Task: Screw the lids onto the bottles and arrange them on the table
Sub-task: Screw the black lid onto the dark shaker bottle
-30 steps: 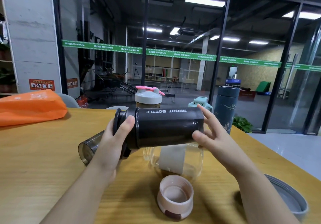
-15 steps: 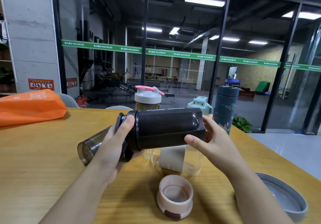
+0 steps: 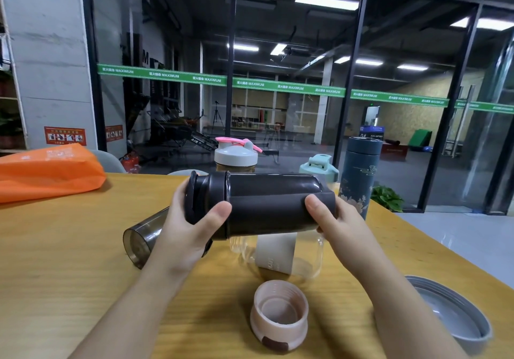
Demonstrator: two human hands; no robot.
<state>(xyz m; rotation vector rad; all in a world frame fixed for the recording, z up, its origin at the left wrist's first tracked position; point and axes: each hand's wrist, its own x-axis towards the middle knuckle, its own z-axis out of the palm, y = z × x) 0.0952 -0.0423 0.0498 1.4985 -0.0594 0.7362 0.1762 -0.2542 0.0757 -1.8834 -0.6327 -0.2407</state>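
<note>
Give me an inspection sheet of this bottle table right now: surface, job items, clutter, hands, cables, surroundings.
Surface: wooden table, no spills seen.
Job's things: black bottle held sideways above the table, its lid on; clear bottle uncapped beneath it; pink lid upturned in front; smoky cup on its side; grey lid at the right edge; three capped bottles behind: white-lidded, mint, navy flask.
Clutter: orange bag, far left.
Hands: left hand grips the lid end; right hand grips the base end.
Cables: nothing seen.
Surroundings: glass wall, gym room beyond; plant on the floor.
</note>
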